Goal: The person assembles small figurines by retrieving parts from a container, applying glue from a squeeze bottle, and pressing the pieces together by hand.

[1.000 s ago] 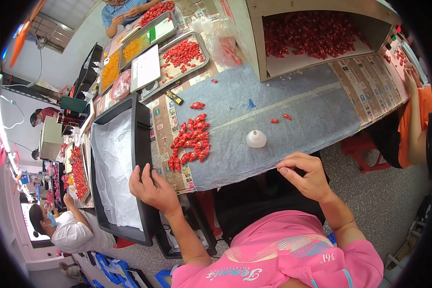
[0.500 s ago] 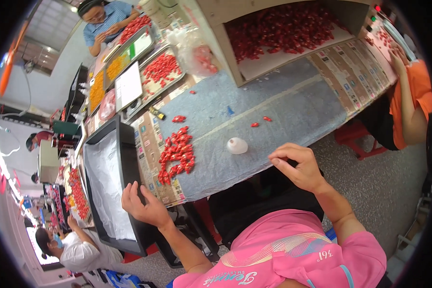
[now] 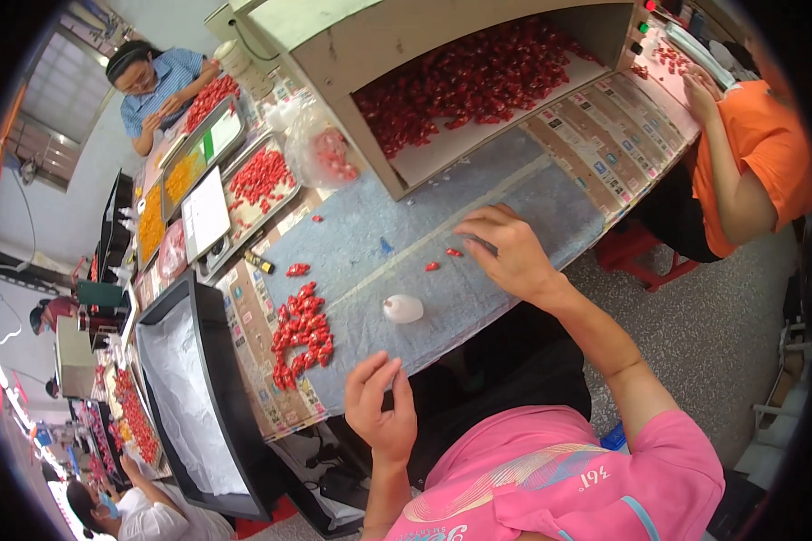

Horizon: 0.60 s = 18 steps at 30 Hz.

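My left hand [image 3: 381, 406] hovers at the front edge of the table with its fingers apart and nothing seen in it. My right hand [image 3: 512, 257] is over the right part of the blue-grey table cover [image 3: 352, 216], thumb and fingers spread, holding nothing visible. Close to its thumb lie two small red pieces [image 3: 431, 266]. Between my hands, on the cover, rests a small whitish rounded bottle [image 3: 404, 309]. To the left is a heap of small red pieces with light spots [image 3: 303, 334]; one little cluster [image 3: 298, 270] sits just beyond it.
A black tray lined with white sheet [image 3: 185, 392] stands at the left. Across the table is a box-like housing [image 3: 334, 54] full of red pieces. Metal trays [image 3: 284, 189] hold red and yellow pieces. Co-workers sit far left, near left and right; a red stool [image 3: 645, 261] is at right.
My left hand has moved right, from beside the black tray to the table's front edge. My right hand has reached forward over the cover. The view has shifted; the red heap and bottle look unmoved.
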Available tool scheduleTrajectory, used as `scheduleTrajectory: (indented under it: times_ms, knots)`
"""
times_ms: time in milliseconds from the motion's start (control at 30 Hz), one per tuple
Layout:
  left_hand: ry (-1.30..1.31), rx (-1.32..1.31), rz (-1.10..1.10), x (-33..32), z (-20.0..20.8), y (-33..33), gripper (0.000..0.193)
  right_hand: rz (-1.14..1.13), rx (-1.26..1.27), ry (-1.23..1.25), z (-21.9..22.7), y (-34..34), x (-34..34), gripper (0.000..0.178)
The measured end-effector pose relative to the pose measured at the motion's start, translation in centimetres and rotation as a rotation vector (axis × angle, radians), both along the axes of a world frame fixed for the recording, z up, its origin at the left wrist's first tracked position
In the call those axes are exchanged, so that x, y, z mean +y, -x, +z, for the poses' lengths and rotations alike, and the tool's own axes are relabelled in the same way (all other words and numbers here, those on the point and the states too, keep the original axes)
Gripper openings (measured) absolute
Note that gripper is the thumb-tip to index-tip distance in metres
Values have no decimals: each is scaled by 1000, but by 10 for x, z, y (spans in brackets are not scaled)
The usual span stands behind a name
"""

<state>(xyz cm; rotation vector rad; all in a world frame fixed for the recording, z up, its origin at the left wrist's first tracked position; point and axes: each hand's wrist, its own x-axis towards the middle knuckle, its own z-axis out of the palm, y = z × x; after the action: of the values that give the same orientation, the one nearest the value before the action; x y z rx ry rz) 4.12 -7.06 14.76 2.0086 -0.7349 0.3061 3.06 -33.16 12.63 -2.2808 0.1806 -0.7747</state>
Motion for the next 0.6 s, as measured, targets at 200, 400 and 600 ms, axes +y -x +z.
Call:
scheduleTrajectory:
  times_ms: [200, 400, 600]
  knots:
    - [2, 90, -20, 2, -7, 12, 16, -49, -109, 169, 11, -50, -63, 25]
    - [7, 137, -55, -4, -3, 24, 15, -133, -139, 429, -2, -120, -113, 32]
    - [10, 168, -60, 3, -10, 28, 15, -571, -146, 492, 6, -143, -132, 36]
